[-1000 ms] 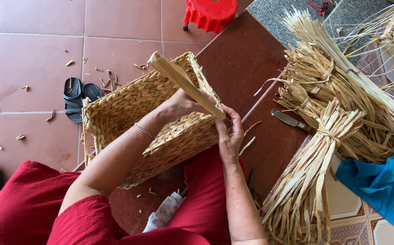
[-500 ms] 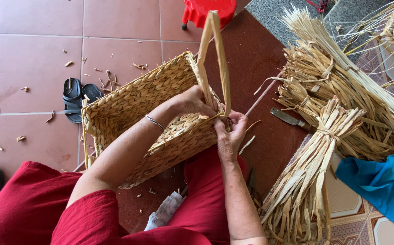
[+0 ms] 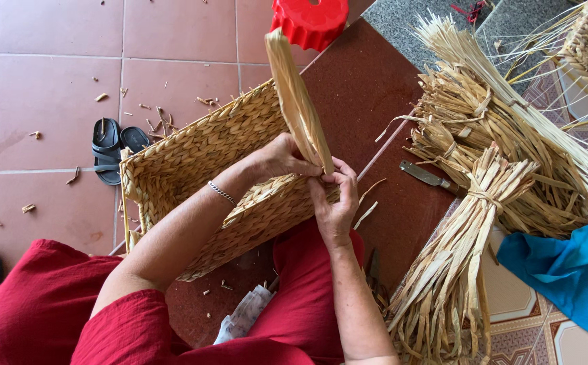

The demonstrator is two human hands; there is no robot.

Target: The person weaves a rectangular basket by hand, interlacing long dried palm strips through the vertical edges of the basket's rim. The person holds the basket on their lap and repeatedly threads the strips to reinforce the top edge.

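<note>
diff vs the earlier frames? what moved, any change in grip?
The straw strip swung up from lying slantwise across the woven basket to standing nearly upright. The left hand and right hand keep their grip on its base at the basket rim. The basket, straw bundles, knife and sandals stayed put.

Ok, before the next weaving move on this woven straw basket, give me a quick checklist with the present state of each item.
1. Flat tan straw strip pinched by both hands at the rim: ok; left hand and right hand meet there.
2. Strip's free end clear of snags: ok; it stands up toward the red plastic stool.
3. Rectangular woven straw basket steadied: ok; it lies tilted across the red-clothed lap.
4. Spare tied straw bundle at hand: ok; beside the right arm.
5. Metal knife away from the fingers: ok; on the floor, apart.
6. Strip anchored in the weave: cannot tell; hands hide it.
</note>
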